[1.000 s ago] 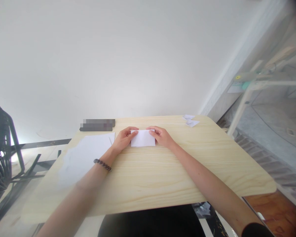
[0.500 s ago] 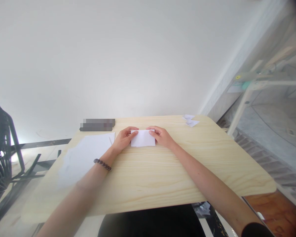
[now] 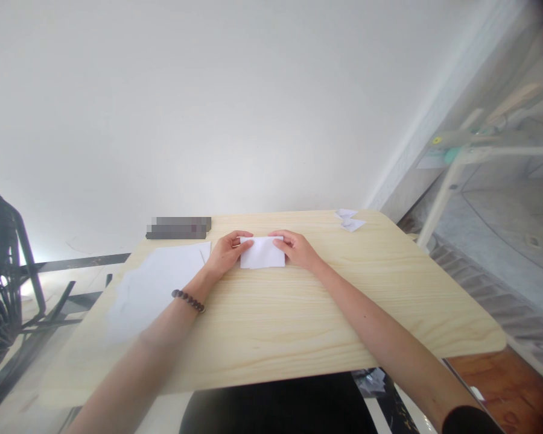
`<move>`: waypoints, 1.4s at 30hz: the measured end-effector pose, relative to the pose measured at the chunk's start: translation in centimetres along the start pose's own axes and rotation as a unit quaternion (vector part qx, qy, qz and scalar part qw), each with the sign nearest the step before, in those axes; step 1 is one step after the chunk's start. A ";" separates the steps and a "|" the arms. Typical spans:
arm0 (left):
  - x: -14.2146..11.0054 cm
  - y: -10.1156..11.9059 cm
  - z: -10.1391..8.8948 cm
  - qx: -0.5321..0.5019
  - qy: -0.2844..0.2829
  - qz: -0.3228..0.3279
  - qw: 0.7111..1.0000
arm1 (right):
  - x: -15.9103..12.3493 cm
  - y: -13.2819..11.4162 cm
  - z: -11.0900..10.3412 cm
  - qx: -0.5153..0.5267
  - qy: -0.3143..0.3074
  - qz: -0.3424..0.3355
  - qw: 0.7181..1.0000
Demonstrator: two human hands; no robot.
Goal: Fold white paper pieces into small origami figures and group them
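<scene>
A small white folded sheet of paper (image 3: 262, 253) is held between my two hands over the middle of the table. My left hand (image 3: 228, 252) grips its upper left corner, thumb on the front and fingers behind the top edge. At the opposite corner my right hand (image 3: 296, 248) pinches it the same way. The paper's back side and the fingertips behind it are hidden. Beside my left forearm lies a spread of loose white sheets (image 3: 154, 283), partly covered by that arm.
Folded white paper pieces (image 3: 353, 224) lie at the table's far right. A blurred-out dark object (image 3: 178, 229) sits at the far left edge. The wooden table (image 3: 389, 271) stands against a white wall (image 3: 271, 108). A black woven chair (image 3: 4, 259) is at left.
</scene>
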State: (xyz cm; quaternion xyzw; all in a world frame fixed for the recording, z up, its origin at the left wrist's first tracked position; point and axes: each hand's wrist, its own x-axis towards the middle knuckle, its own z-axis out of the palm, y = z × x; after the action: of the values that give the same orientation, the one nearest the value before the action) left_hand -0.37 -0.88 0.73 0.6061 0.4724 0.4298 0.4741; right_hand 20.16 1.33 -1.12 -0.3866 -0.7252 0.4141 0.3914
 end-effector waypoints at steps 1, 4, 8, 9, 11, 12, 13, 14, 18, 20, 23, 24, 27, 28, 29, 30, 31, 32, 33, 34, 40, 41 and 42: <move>0.0 0.0 0.0 -0.001 0.000 -0.001 1.000 | 0.0 0.0 0.0 0.000 0.001 0.000 1.000; 0.0 -0.1 -0.1 -0.008 0.000 -0.001 1.000 | 0.0 0.0 0.0 0.005 0.001 0.005 1.000; 0.1 -0.2 -0.3 -0.015 -0.013 -0.009 1.000 | 0.0 0.0 -0.1 0.024 -0.007 0.017 1.000; 0.1 -0.2 -0.4 -0.016 -0.019 -0.014 1.000 | 0.0 0.1 -0.1 0.029 -0.010 0.019 0.999; 0.1 -0.3 -0.5 -0.015 -0.025 -0.022 0.999 | 0.0 0.1 -0.1 0.037 -0.014 0.021 0.999; 0.1 -0.4 -0.6 -0.012 -0.026 -0.025 0.999 | 0.0 0.1 -0.1 0.039 -0.015 0.021 0.999; 0.2 -0.4 -0.6 -0.008 -0.025 -0.027 0.999 | 0.0 0.1 0.0 0.039 -0.015 0.021 0.999; 0.2 -0.4 -0.7 -0.003 -0.023 -0.028 0.999 | 0.0 0.1 0.0 0.038 -0.014 0.021 0.999; 0.3 -0.4 -0.8 -0.003 -0.013 -0.038 0.999 | 0.0 0.0 0.0 0.031 -0.010 0.025 0.999; 0.3 -0.4 -0.8 -0.014 -0.012 -0.044 0.999 | 0.0 -0.1 0.0 0.030 -0.011 0.026 0.999; 0.2 -0.2 -0.7 -0.020 -0.012 -0.048 0.999 | -0.1 -0.2 -0.1 0.035 -0.017 0.026 0.999; 0.2 -0.1 -0.7 -0.013 -0.010 -0.047 0.999 | -0.1 -0.2 0.0 0.038 -0.021 0.025 0.999; 0.2 0.2 -0.4 0.024 0.007 -0.032 0.999 | -0.1 -0.4 0.1 0.043 -0.034 0.022 0.998; 0.1 0.2 -0.2 0.036 0.015 -0.027 0.999 | -0.1 -0.5 0.2 0.044 -0.037 0.023 0.998; 0.1 0.3 -0.1 0.049 0.020 -0.027 0.998 | -0.1 -0.5 0.3 0.045 -0.040 0.026 0.998; 0.1 0.3 0.1 0.056 0.026 -0.032 0.998 | -0.1 -0.6 0.3 0.047 -0.041 0.029 0.998; 0.1 0.4 0.2 0.058 0.028 -0.038 0.997 | -0.1 -0.6 0.4 0.050 -0.042 0.032 0.997; 0.1 0.4 0.3 0.057 0.028 -0.043 0.997 | -0.1 -0.6 0.4 0.053 -0.044 0.035 0.997; 0.0 0.4 0.4 0.054 0.028 -0.047 0.997 | -0.2 -0.6 0.4 0.057 -0.046 0.037 0.997; 0.0 0.5 0.4 0.051 0.028 -0.049 0.997 | -0.2 -0.6 0.4 0.060 -0.047 0.038 0.996; 0.0 0.6 0.4 0.048 0.029 -0.054 0.997 | -0.2 -0.6 0.4 0.076 -0.055 0.050 0.994; 0.0 0.6 0.4 0.047 0.028 -0.057 0.997 | -0.2 -0.6 0.4 0.078 -0.057 0.051 0.994; 0.0 0.6 0.3 0.044 0.027 -0.059 0.997 | -0.2 -0.6 0.4 0.080 -0.059 0.052 0.994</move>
State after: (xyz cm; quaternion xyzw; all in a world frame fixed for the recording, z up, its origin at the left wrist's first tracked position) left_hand 0.08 -0.99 1.31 0.5854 0.5387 0.3959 0.4586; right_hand 19.75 0.80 -0.76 -0.3664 -0.6905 0.5122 0.3557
